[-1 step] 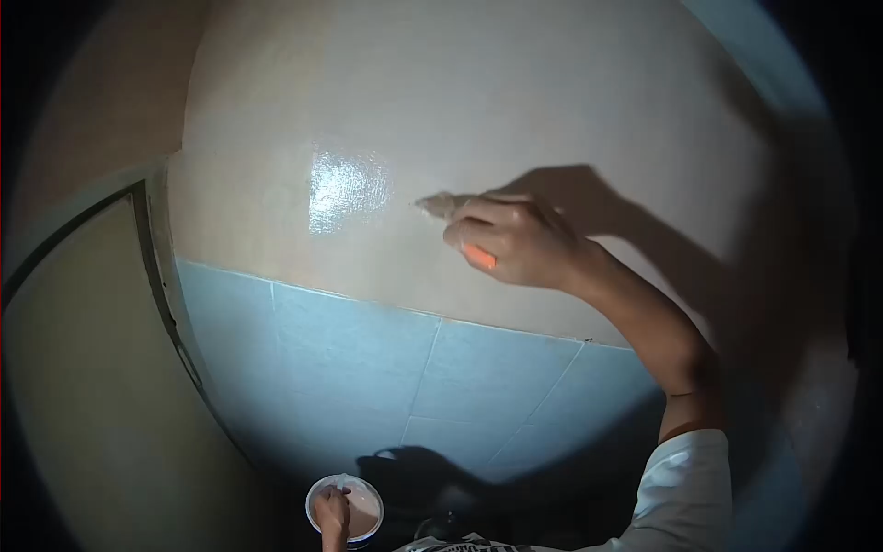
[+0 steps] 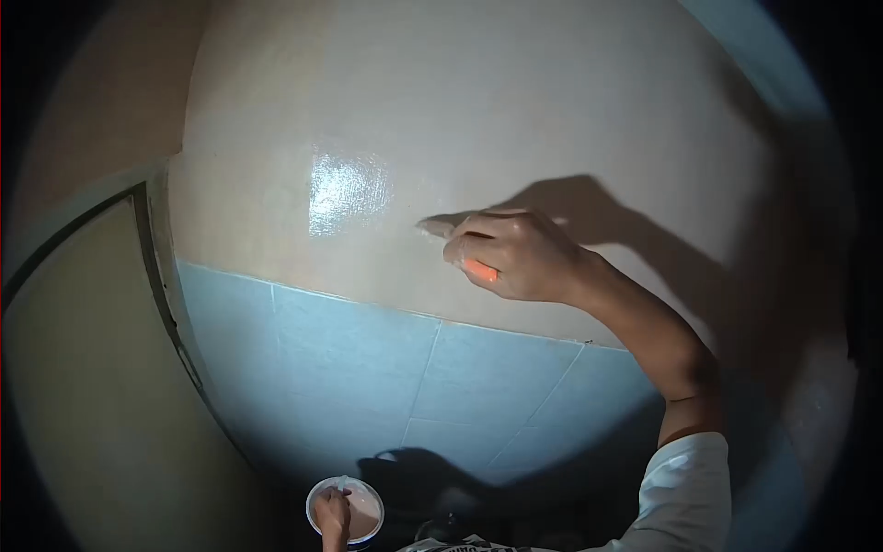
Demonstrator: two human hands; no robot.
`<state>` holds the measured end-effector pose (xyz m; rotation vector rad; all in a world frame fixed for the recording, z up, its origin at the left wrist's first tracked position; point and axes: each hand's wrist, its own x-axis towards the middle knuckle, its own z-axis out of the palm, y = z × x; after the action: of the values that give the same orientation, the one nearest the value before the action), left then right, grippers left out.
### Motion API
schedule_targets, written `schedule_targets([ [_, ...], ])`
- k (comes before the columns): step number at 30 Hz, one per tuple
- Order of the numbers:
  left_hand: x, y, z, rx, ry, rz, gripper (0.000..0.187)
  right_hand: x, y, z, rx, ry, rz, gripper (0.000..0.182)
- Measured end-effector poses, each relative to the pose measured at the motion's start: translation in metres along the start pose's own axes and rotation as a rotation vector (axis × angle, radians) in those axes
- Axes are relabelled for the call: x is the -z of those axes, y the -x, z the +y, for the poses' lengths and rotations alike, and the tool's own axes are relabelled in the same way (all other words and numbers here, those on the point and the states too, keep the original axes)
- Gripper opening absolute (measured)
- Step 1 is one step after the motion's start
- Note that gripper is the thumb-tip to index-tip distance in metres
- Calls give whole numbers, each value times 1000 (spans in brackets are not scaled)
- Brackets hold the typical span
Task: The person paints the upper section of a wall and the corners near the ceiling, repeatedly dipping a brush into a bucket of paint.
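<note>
My right hand [image 2: 515, 253] is closed round a brush with an orange handle [image 2: 479, 270]. The pale brush tip [image 2: 432, 226] points left at the wall [image 2: 368, 110], above the blue tiles; whether it touches is hard to tell. A shiny wet-looking patch [image 2: 348, 195] reflects light to the left of the brush. Low in the view, my left hand [image 2: 332, 511] is closed on the rim of a white bucket [image 2: 379, 518], which holds pale pink paint [image 2: 364, 511].
Blue tiles [image 2: 354, 359] cover the lower wall. At the left stands a door [image 2: 83, 368] in a dark-edged frame [image 2: 145, 230]. A shadow of my arm falls across the wall at the right.
My right hand and the brush have moved slightly down along the wall. My left hand and the bucket have stayed in place.
</note>
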<state>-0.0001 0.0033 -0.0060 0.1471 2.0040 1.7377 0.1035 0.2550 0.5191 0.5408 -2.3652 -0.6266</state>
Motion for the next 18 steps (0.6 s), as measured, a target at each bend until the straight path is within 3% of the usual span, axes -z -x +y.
schedule_targets([
  [2,14,10,-8,-21,-38,20,36,5,8,-1,-93,-144,-19,8],
  [6,-9,-10,11,-55,-59,25,36,79,-17,88,-333,58,119,6],
  [11,-18,-19,11,-21,-67,42,36,121,-35,133,-87,448,452,13],
  [14,-10,1,3,-42,-57,23,35,80,-18,105,71,529,383,9],
  [18,-12,-21,-28,-43,-15,42,34,4,34,35,55,223,40,12],
])
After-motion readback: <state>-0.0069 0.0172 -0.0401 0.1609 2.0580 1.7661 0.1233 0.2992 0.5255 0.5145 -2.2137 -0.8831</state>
